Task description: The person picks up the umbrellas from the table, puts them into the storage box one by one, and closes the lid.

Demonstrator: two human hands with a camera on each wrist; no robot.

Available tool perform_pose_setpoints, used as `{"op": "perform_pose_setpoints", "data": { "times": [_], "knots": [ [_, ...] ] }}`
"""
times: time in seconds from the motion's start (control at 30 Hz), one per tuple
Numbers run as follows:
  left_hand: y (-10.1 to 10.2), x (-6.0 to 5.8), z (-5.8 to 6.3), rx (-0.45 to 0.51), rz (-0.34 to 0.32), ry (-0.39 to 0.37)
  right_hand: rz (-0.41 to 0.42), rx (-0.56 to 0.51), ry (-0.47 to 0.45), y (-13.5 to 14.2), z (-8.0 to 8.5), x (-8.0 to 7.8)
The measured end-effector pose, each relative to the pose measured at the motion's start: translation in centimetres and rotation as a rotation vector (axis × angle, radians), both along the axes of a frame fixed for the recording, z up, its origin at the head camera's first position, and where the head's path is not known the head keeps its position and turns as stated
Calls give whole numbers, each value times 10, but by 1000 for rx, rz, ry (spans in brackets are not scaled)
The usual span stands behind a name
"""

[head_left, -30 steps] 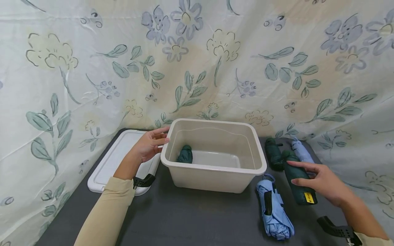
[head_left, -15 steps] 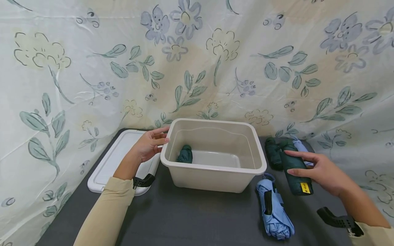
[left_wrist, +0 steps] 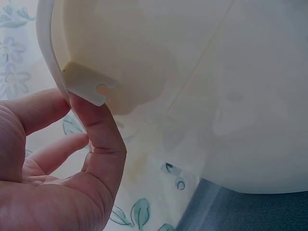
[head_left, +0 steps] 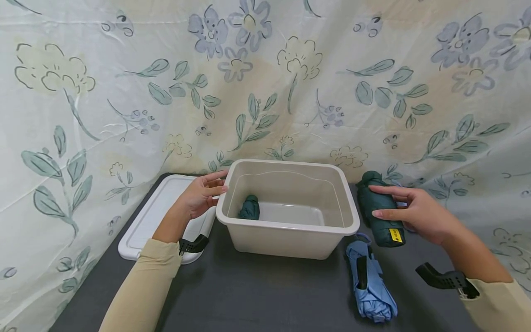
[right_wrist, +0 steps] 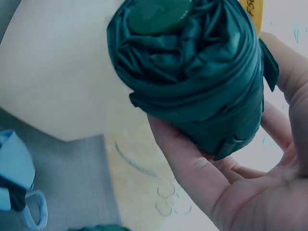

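Observation:
My left hand [head_left: 203, 196] holds the left end of a beige plastic bin [head_left: 286, 242]. In the left wrist view its thumb and fingers [left_wrist: 108, 149] pinch the bin's rim. My right hand [head_left: 425, 214] grips a folded dark green umbrella [head_left: 381, 214] with a yellow tag, raised just right of the bin. Seen in the right wrist view, the umbrella's round end [right_wrist: 161, 14] faces the camera and the fingers wrap its underside. Another dark green umbrella [head_left: 250, 208] lies inside the bin at the left.
A folded blue umbrella [head_left: 375, 295] lies on the dark table [head_left: 257, 295], right of the bin's front. The white lid [head_left: 151, 216] rests left of the bin. More green [right_wrist: 98, 228] shows low in the right wrist view. A floral curtain [head_left: 265, 92] hangs behind.
My right hand has carried the green umbrella up and left, toward the bin's right end. It now covers the other green umbrella and most of the paler blue one behind. My left hand stays put.

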State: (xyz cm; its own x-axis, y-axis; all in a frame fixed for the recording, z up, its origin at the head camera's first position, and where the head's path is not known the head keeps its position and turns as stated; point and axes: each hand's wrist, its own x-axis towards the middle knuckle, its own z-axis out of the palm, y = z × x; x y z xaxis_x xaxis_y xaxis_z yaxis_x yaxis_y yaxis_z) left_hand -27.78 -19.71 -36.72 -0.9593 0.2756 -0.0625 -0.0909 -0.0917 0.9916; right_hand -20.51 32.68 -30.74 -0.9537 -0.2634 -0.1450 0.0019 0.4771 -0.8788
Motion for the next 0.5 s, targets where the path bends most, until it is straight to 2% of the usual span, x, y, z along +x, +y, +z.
{"op": "perform_pose_setpoints", "data": {
  "times": [0.3, 0.5],
  "knots": [
    [-1, 0, 2, 1, 1, -2, -33, 48, 22, -27, 15, -13],
    [0, -2, 1, -6, 2, -6, -20, 3, 6, -44, 20, -22]
  ]
}}
